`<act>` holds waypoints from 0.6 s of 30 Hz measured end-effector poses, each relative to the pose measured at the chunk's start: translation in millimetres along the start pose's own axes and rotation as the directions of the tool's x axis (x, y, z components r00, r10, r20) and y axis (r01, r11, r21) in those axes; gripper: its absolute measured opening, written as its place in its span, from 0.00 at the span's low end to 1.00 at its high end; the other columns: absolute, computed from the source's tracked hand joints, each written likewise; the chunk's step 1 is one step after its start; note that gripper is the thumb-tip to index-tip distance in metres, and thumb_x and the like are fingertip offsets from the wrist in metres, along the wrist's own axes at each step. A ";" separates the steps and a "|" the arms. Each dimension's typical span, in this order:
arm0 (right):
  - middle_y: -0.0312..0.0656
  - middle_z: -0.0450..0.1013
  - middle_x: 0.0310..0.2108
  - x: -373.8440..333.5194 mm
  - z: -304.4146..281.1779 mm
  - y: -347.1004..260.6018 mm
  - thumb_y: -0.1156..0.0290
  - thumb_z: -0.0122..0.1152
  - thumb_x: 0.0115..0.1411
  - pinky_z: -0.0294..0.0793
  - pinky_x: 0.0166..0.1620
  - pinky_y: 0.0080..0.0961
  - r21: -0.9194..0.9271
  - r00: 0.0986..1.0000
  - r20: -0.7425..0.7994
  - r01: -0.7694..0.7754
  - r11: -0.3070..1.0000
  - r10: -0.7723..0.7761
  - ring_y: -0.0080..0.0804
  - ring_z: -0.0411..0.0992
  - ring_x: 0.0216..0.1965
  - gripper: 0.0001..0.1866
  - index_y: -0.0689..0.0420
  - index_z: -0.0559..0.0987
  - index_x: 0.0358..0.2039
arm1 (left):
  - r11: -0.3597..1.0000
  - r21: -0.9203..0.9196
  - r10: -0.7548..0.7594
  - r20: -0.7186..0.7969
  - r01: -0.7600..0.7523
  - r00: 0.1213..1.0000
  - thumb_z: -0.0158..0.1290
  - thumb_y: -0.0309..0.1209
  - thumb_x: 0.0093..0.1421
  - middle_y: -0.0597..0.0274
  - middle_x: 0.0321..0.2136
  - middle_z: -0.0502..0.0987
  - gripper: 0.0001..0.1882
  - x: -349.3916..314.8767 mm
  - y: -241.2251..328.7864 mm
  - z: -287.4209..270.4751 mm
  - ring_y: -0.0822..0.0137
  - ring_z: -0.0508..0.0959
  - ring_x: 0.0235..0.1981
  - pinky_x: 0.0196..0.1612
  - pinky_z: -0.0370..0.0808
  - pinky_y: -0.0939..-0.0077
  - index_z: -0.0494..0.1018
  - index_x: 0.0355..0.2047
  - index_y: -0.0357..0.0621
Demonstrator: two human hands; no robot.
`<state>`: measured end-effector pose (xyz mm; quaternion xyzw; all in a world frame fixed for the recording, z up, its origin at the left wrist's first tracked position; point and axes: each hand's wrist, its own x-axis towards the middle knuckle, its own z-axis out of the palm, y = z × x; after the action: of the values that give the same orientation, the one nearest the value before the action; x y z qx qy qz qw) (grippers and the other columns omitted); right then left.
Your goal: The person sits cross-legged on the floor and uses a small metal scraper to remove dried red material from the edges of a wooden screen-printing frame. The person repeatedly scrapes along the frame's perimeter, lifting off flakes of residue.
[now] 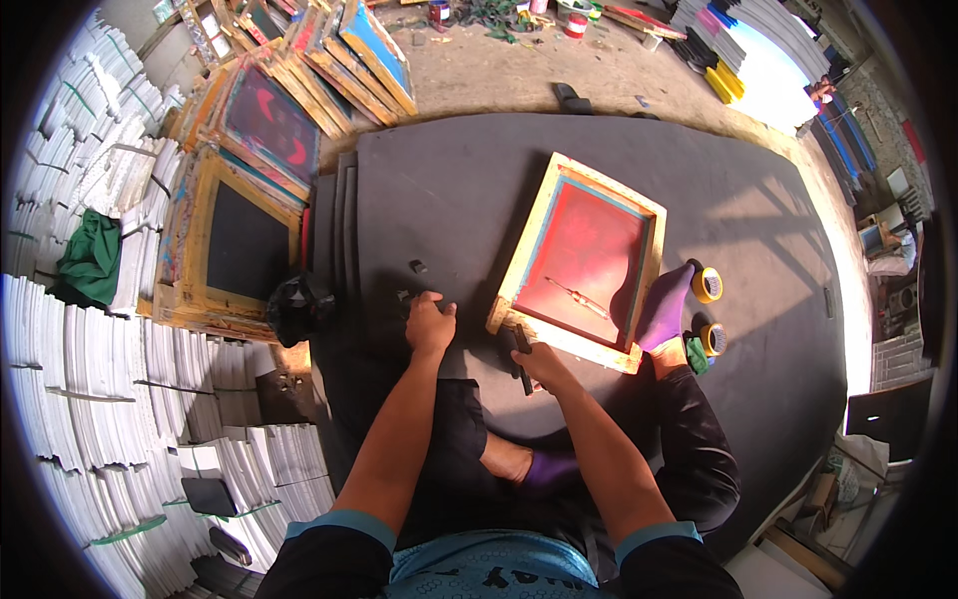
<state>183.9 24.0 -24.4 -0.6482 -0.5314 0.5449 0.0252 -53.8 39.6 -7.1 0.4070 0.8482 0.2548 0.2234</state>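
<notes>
Dark grey mat (449, 200) bears the work. The wooden frame (589, 347) lies flat on it, beyond the right hand (546, 365); its four sides stand joined round a red panel (594, 235), so the assembly looks whole, though what is left cannot be judged from this view. The person's right fingers are closed around a dark tool (521, 365) near the frame's near-left corner (contact with the wood unclear). Left hand (431, 324): fingers curled, apart from the frame; cannot tell whether they grip anything. Screwdriver-like tool (587, 300) rests unheld on the red panel. Smallest item: dark scrap (418, 266) beyond the left hand
</notes>
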 end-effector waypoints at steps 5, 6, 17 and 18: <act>0.44 0.76 0.23 13.7 0.6 -1.6 0.56 0.62 0.63 0.78 0.23 0.36 -0.064 1.000 -0.022 0.014 0.998 -0.015 0.34 0.75 0.24 0.21 0.66 0.80 0.33 | 0.980 -0.156 0.161 0.289 -0.120 0.944 0.61 0.38 0.61 0.55 0.44 0.84 0.16 -14.0 2.1 12.5 0.55 0.83 0.47 0.50 0.79 0.59 0.81 0.48 0.50; 0.43 0.76 0.23 14.4 -2.3 -6.4 0.56 0.62 0.62 0.77 0.24 0.36 -0.086 1.000 -0.003 -0.010 0.996 0.010 0.34 0.75 0.24 0.21 0.66 0.80 0.32 | 0.974 -0.174 0.198 0.324 -0.147 0.925 0.60 0.38 0.61 0.55 0.44 0.84 0.17 -17.7 0.5 16.2 0.55 0.83 0.47 0.50 0.78 0.60 0.81 0.49 0.50; 0.55 0.78 0.24 -3.3 -6.4 -26.7 0.54 0.60 0.63 0.80 0.32 0.41 -0.329 0.992 -0.127 -0.038 0.943 -0.005 0.46 0.80 0.25 0.26 0.73 0.80 0.34 | 0.951 -0.151 0.309 0.402 -0.270 0.862 0.58 0.38 0.60 0.48 0.42 0.83 0.19 -24.1 -2.2 35.4 0.45 0.82 0.45 0.49 0.79 0.54 0.81 0.51 0.54; 0.58 0.79 0.26 0.7 -2.7 -18.4 0.54 0.60 0.63 0.81 0.35 0.44 -0.374 0.985 -0.162 -0.002 0.927 -0.063 0.50 0.81 0.28 0.27 0.73 0.80 0.35 | 0.949 -0.152 0.316 0.395 -0.277 0.863 0.58 0.38 0.59 0.48 0.42 0.83 0.19 -24.2 -2.6 37.9 0.45 0.82 0.45 0.49 0.79 0.54 0.81 0.51 0.54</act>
<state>173.6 33.9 -12.5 -0.6771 -0.6311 0.3758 -0.0444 -19.3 28.2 -33.8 0.5668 0.6962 0.2321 0.3743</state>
